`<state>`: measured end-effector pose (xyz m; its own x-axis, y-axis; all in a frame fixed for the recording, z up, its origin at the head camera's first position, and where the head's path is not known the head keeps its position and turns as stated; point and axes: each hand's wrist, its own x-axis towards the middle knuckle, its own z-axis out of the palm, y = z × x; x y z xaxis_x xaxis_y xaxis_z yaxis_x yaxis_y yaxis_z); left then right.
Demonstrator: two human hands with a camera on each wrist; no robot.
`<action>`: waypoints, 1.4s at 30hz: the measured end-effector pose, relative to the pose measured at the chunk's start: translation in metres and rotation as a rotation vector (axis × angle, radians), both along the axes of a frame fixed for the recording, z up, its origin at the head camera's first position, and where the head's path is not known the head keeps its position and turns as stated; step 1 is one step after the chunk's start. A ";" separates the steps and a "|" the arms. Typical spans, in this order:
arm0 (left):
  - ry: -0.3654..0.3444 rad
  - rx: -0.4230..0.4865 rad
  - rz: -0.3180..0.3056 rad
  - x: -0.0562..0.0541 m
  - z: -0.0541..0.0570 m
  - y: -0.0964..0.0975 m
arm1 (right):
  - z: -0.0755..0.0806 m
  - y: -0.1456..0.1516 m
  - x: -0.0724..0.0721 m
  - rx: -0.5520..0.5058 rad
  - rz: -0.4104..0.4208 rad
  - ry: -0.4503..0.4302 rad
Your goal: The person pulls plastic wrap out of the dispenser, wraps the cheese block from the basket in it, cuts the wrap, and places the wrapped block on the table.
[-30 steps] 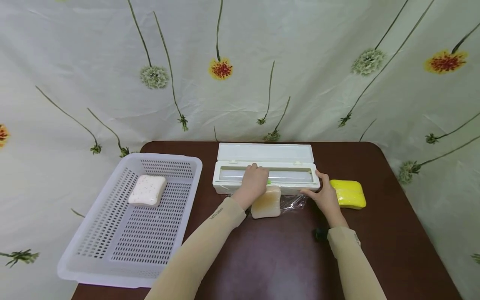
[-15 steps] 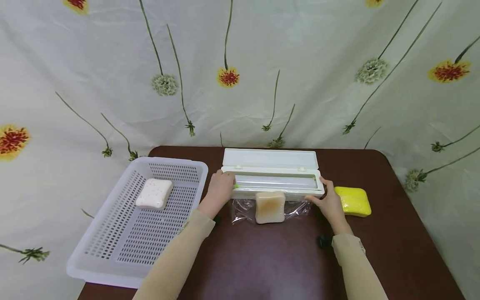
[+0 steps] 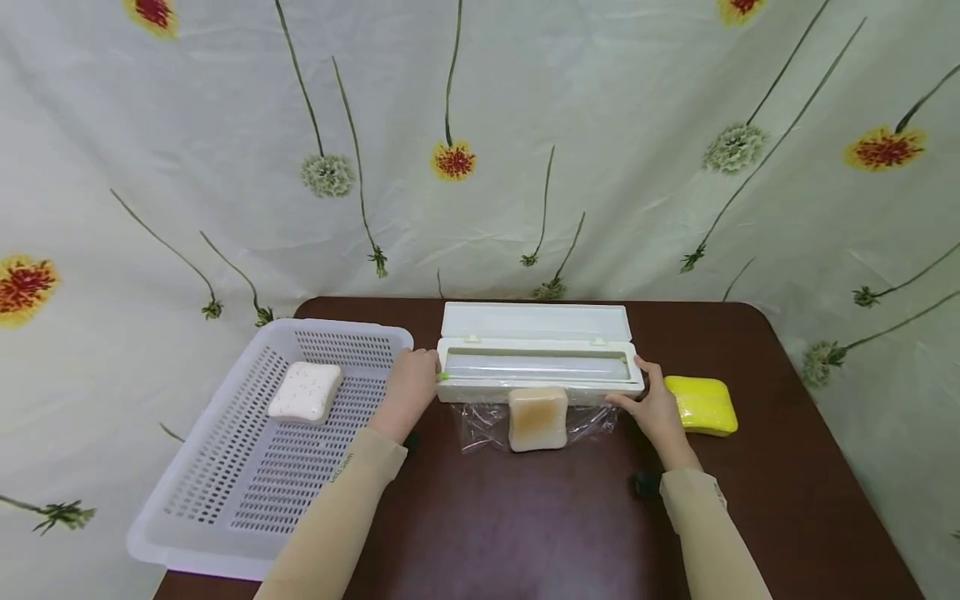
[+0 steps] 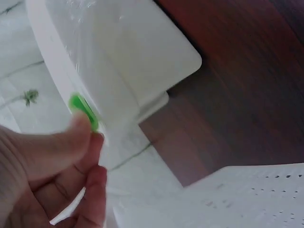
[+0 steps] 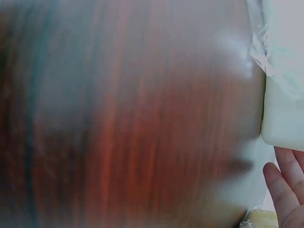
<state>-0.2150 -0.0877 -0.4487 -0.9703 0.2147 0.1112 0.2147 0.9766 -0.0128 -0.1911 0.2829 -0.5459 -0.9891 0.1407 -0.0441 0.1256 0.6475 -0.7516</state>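
Observation:
A white cling film dispenser [image 3: 468, 393] lies across the back of the table, its lid [image 3: 536, 322] raised, with the film roll [image 3: 525, 367] showing inside. At its left end, my left hand [image 3: 408, 385] pinches the small green cutter slider [image 4: 81, 108] between thumb and finger. My right hand [image 3: 657, 410] holds the right end, thumb at the front and fingers around the corner. Clear film [image 3: 483, 423] hangs out along the front edge. Against that edge lies a toast-shaped piece [image 3: 537, 421] with a browned middle, overlapping the film.
To the left stands a white perforated basket [image 3: 161, 517] holding a white speckled bread-shaped piece [image 3: 303, 390]. A yellow bread-shaped piece [image 3: 702, 405] with a shiny wrapped surface sits just right of my right hand. The dark brown table [image 3: 540, 533] meets a flowered curtain [image 3: 600, 108] behind.
My left hand has slid left along the dispenser with the green slider, from near the middle to the left end. My right hand stays at the right end. The head view has shifted slightly.

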 end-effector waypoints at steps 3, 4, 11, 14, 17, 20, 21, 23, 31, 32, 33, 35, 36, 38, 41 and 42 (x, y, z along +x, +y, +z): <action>0.005 0.049 -0.022 0.004 0.001 0.000 | 0.000 0.001 0.001 0.009 -0.005 -0.014; 0.011 0.049 -0.025 0.006 0.001 0.001 | 0.001 0.002 0.002 0.010 -0.005 -0.015; 0.061 0.237 0.136 0.029 0.004 0.015 | 0.003 0.003 0.006 0.004 -0.004 -0.009; 0.072 0.422 0.211 0.038 0.001 0.022 | 0.005 0.002 0.007 -0.006 0.006 0.010; 0.015 0.547 0.265 0.046 -0.004 0.028 | 0.006 0.000 0.009 -0.006 0.018 0.026; -0.068 0.649 0.316 0.052 -0.015 0.031 | 0.007 -0.002 0.010 0.002 0.027 0.037; -0.090 0.678 0.334 0.054 -0.019 0.031 | 0.008 -0.003 0.011 0.002 0.026 0.038; -0.117 0.736 0.369 0.056 -0.029 0.032 | 0.009 -0.006 0.013 0.006 0.013 0.041; -0.179 0.970 0.437 0.055 -0.062 0.027 | 0.008 -0.023 0.024 -0.064 -0.179 0.113; -0.190 1.006 0.433 0.055 -0.065 0.026 | 0.007 -0.025 0.026 -0.075 -0.200 0.138; -0.199 1.039 0.428 0.054 -0.068 0.025 | 0.006 -0.027 0.028 -0.083 -0.218 0.161; -0.215 1.099 0.414 0.053 -0.073 0.024 | 0.005 -0.030 0.032 -0.087 -0.245 0.195; -0.224 1.129 0.406 0.052 -0.075 0.024 | 0.005 -0.032 0.033 -0.093 -0.259 0.207; -0.229 1.177 0.401 0.050 -0.079 0.023 | 0.005 -0.035 0.035 -0.107 -0.279 0.227; -0.206 1.236 0.410 0.048 -0.084 0.023 | 0.004 -0.040 0.036 -0.131 -0.293 0.251; -0.192 1.250 0.415 0.048 -0.084 0.023 | 0.004 -0.042 0.036 -0.133 -0.290 0.261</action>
